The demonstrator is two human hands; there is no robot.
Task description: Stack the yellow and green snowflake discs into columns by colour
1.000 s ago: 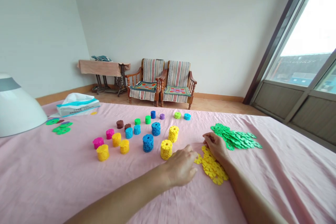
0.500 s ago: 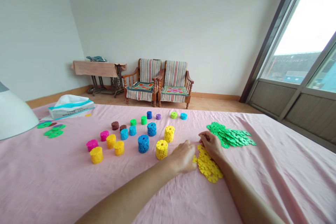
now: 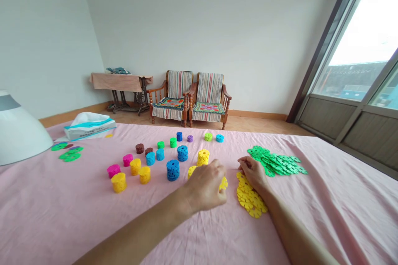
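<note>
The left hand, lower centre, and the right hand, right of centre, both curl inward. The right lies against the yellow pile — its hold I cannot tell — while the left pinches a yellow disc.

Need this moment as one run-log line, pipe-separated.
left hand: holding yellow disc | right hand: at yellow pile | beyond left hand: yellow stack | beyond right hand: green pile
</note>
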